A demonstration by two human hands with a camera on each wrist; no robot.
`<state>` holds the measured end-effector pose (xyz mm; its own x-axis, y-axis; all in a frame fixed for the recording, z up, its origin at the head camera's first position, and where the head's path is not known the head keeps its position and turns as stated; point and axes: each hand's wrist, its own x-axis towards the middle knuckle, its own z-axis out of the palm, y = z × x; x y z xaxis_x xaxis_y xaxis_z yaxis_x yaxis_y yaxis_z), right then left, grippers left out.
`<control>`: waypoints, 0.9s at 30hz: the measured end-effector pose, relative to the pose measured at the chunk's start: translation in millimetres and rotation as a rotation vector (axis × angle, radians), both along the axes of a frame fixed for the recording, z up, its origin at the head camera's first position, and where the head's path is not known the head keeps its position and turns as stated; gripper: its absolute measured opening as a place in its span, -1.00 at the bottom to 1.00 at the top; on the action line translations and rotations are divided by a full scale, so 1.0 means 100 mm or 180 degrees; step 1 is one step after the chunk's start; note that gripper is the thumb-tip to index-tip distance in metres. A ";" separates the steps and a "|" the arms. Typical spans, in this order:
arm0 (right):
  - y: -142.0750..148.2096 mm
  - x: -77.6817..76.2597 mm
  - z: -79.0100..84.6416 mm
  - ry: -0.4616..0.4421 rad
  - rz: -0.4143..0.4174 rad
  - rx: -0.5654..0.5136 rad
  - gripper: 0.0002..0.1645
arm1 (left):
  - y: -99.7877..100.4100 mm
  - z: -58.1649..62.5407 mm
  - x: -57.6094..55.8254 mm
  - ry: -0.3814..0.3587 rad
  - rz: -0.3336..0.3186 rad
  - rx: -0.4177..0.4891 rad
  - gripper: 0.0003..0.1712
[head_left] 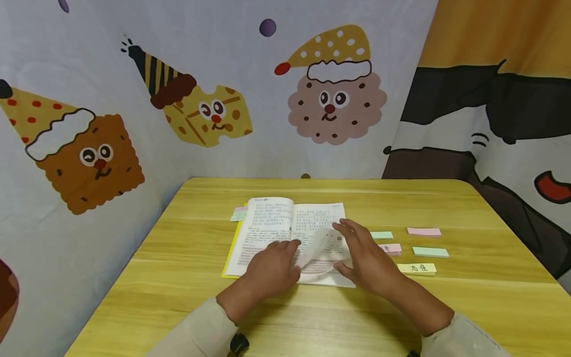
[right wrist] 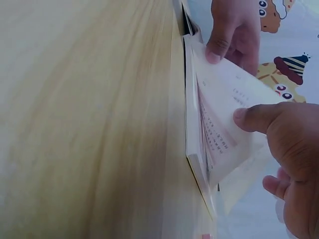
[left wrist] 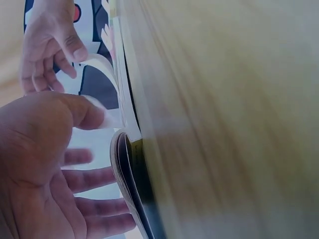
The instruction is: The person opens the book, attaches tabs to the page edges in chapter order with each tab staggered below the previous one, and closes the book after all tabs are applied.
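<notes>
An open book (head_left: 272, 218) with printed pages lies on the table, its yellow cover edge showing at the left. My left hand (head_left: 272, 267) rests over the lower left page with extended fingers, and its thumb (right wrist: 214, 56) touches the lifted page near the fold. My right hand (head_left: 370, 258) holds that thin page (head_left: 318, 248) curled up off the right side, thumb (right wrist: 243, 119) against its surface and fingers round its outer edge. In the left wrist view, the page (left wrist: 102, 64) arches from the book toward the right thumb.
Sticky-note strips lie right of the book: a yellow one (head_left: 417, 268) with handwriting, green ones (head_left: 430, 252) and pink ones (head_left: 424, 231). Pale tabs (head_left: 238, 213) stick out at the book's left edge. A cartoon-printed cloth (head_left: 267, 148) hangs behind the wooden table (head_left: 169, 297).
</notes>
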<state>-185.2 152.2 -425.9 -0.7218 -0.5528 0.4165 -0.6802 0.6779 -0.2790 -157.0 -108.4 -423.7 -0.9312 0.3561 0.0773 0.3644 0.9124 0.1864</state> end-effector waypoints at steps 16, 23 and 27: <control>0.06 0.01 -0.02 -0.0741 0.0755 0.0722 -0.64 | -0.03 -0.01 -0.03 0.0989 0.0506 0.0666 0.35; 0.05 0.01 0.00 -0.0819 0.0741 0.0749 -0.65 | -0.06 0.02 -0.06 0.1385 0.0654 -0.0050 0.28; 0.05 0.01 0.00 -0.0824 0.0746 0.0751 -0.66 | -0.04 0.03 -0.06 0.1116 0.0607 -0.0329 0.14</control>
